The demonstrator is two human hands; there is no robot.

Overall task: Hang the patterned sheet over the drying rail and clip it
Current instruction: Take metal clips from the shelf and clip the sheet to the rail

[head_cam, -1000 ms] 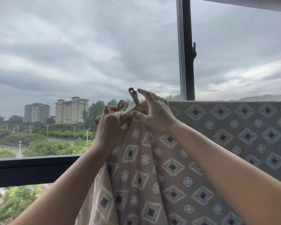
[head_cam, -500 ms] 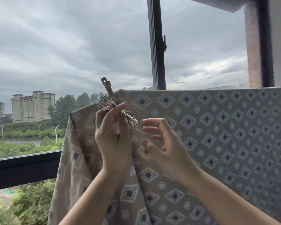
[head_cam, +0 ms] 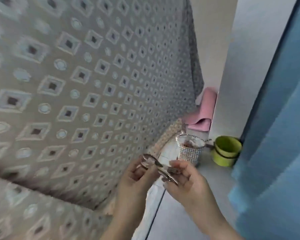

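The patterned sheet (head_cam: 93,84), beige with diamonds and circles, hangs down and fills the left and centre of the view; the rail is out of sight. Low in the middle, my left hand (head_cam: 137,177) and my right hand (head_cam: 185,181) meet just in front of the sheet's lower right edge. Between them they hold metal clips (head_cam: 160,168), the left pinching the looped end and the right gripping the other end. The picture is blurred by motion.
On the pale floor to the right stand a small mesh basket (head_cam: 190,148) and a green pot (head_cam: 226,150). A pink cloth (head_cam: 203,111) lies behind them by the white wall. A blue curtain (head_cam: 280,135) hangs along the right side.
The view has swung down from the window and rail to the floor. Both hands have dropped away from the sheet's top edge, and my right hand has taken hold of the clips too.
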